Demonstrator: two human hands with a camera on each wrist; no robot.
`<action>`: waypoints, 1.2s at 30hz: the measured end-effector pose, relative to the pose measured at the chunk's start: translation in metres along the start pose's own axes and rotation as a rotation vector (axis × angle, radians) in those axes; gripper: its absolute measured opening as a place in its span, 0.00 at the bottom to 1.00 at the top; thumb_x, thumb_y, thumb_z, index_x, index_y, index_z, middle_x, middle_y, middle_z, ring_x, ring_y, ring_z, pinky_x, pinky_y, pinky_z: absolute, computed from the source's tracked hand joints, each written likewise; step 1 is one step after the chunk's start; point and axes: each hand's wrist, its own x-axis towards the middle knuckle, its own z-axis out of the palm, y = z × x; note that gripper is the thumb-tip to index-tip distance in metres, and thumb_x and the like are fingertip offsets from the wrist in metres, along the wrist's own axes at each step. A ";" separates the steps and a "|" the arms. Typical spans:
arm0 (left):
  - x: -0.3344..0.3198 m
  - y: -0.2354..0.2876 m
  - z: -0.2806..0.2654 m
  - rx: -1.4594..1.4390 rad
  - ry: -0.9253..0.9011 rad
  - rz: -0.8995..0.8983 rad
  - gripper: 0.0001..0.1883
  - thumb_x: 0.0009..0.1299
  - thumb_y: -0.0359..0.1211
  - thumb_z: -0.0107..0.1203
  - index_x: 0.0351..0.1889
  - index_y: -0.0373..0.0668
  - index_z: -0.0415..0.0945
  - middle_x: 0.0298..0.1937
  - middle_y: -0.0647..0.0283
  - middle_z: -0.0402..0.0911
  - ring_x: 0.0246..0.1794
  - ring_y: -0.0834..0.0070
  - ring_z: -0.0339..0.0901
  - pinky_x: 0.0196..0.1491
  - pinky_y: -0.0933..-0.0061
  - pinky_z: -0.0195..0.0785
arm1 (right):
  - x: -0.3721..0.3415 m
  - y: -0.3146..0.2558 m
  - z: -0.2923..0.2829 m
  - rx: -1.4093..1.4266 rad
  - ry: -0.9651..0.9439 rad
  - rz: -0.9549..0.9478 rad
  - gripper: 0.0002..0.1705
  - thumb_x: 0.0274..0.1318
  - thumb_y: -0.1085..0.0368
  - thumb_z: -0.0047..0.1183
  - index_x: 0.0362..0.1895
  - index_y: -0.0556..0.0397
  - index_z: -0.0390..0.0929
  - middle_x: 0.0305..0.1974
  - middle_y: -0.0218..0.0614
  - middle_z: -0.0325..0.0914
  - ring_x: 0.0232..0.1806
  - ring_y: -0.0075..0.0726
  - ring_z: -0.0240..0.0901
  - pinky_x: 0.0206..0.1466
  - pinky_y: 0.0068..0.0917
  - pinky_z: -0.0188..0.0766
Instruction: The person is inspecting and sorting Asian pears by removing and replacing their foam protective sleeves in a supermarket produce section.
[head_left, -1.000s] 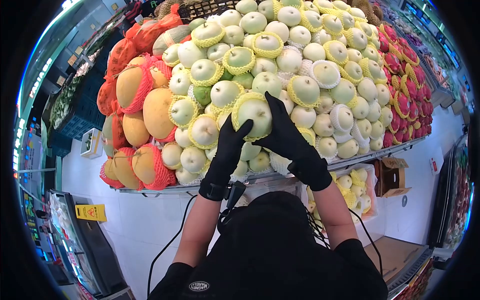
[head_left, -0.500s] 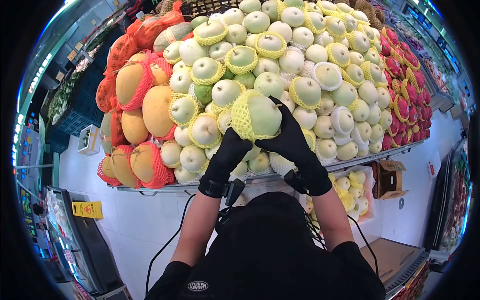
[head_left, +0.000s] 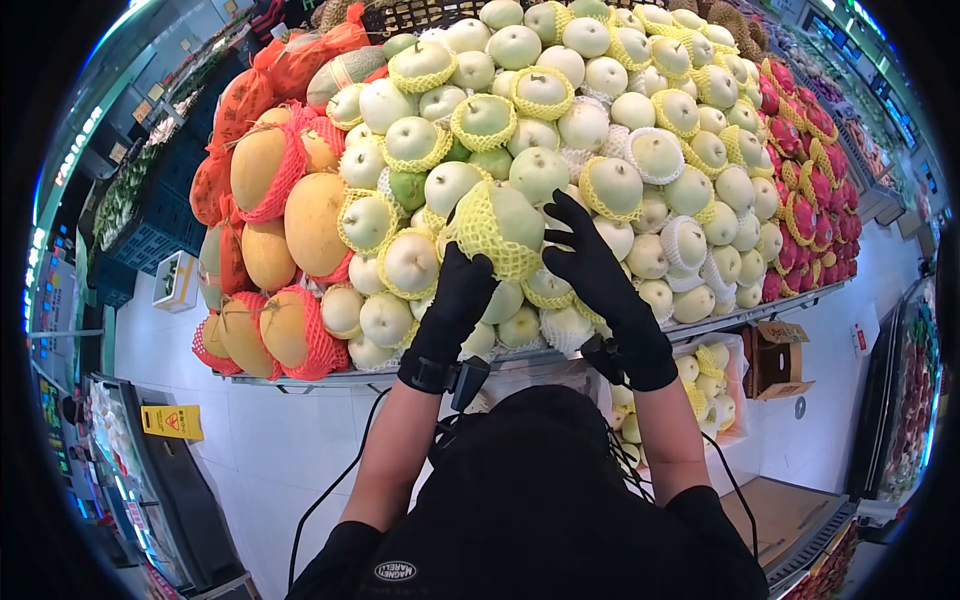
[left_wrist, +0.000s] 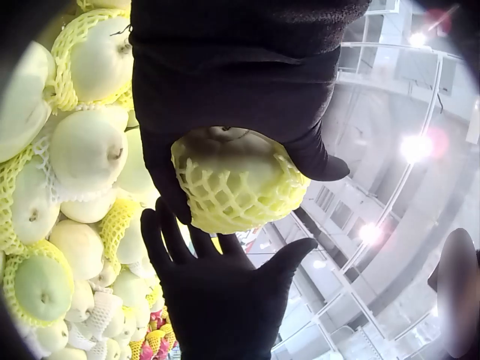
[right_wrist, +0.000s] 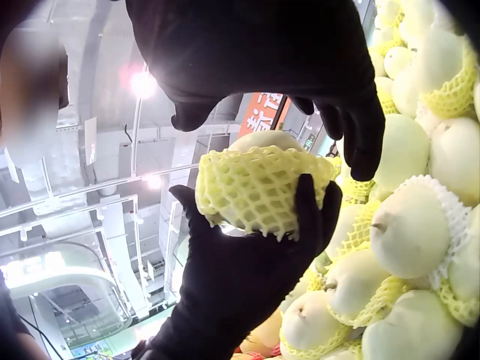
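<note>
A pale green melon [head_left: 500, 230] in a yellow foam net is held in front of the fruit pile. My black-gloved left hand [head_left: 462, 290] grips it from the left, thumb and fingers curled round its sides. In the left wrist view, the net [left_wrist: 240, 202] wraps one end of the melon and the stem end sits toward the palm. My right hand [head_left: 595, 260], also gloved, is just to the right of the melon with its fingers spread. The right wrist view shows a gap between this right hand [right_wrist: 262, 52] and the netted melon [right_wrist: 259, 187].
More pale melons [head_left: 610, 185], many in yellow or white nets, slope up behind my hands. Large orange-yellow melons [head_left: 318, 225] in red nets lie left; dragon fruit [head_left: 800, 200] lie right. Below the display edge stand a crate of melons [head_left: 735, 400] and a cardboard box [head_left: 778, 360].
Both hands held the melon a second ago. It has since been turned so the net faces up more, and my right hand has let go and moved off to the right.
</note>
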 end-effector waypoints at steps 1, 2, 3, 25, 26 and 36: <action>0.000 0.001 0.003 0.048 0.007 0.029 0.31 0.66 0.24 0.49 0.69 0.42 0.56 0.64 0.59 0.66 0.62 0.66 0.69 0.60 0.63 0.69 | 0.001 0.001 0.001 0.031 -0.015 0.013 0.50 0.51 0.62 0.64 0.73 0.50 0.47 0.68 0.44 0.57 0.63 0.45 0.62 0.62 0.38 0.67; 0.000 0.001 0.007 0.096 0.013 0.057 0.31 0.64 0.23 0.47 0.68 0.41 0.56 0.64 0.59 0.66 0.62 0.68 0.69 0.60 0.64 0.69 | 0.003 0.003 0.001 0.063 -0.029 0.025 0.51 0.51 0.63 0.64 0.74 0.50 0.46 0.68 0.44 0.57 0.64 0.45 0.62 0.62 0.37 0.67; 0.000 0.002 0.010 0.144 0.019 0.086 0.32 0.63 0.21 0.46 0.68 0.40 0.56 0.64 0.59 0.66 0.61 0.69 0.69 0.60 0.65 0.69 | 0.004 0.004 0.002 0.094 -0.044 0.037 0.51 0.51 0.63 0.64 0.74 0.50 0.46 0.68 0.44 0.56 0.64 0.45 0.62 0.62 0.37 0.68; -0.002 0.045 0.020 0.074 -0.166 -0.140 0.34 0.73 0.34 0.50 0.74 0.45 0.46 0.66 0.49 0.64 0.57 0.59 0.74 0.55 0.57 0.74 | 0.006 0.034 -0.026 0.823 -0.003 0.068 0.30 0.69 0.52 0.42 0.67 0.57 0.59 0.63 0.47 0.66 0.63 0.47 0.66 0.67 0.46 0.64; -0.001 0.044 0.018 0.132 -0.172 -0.116 0.34 0.73 0.34 0.51 0.74 0.45 0.47 0.67 0.50 0.64 0.59 0.60 0.73 0.56 0.57 0.74 | 0.004 0.033 -0.027 0.736 0.010 0.033 0.30 0.69 0.52 0.42 0.67 0.57 0.59 0.63 0.47 0.66 0.63 0.47 0.66 0.67 0.46 0.64; -0.010 0.052 0.037 0.573 -0.290 0.226 0.32 0.67 0.25 0.57 0.70 0.48 0.60 0.74 0.62 0.56 0.74 0.70 0.53 0.64 0.65 0.63 | -0.001 0.019 -0.003 0.457 0.046 -0.049 0.35 0.60 0.63 0.54 0.69 0.55 0.57 0.60 0.40 0.68 0.60 0.36 0.67 0.63 0.34 0.67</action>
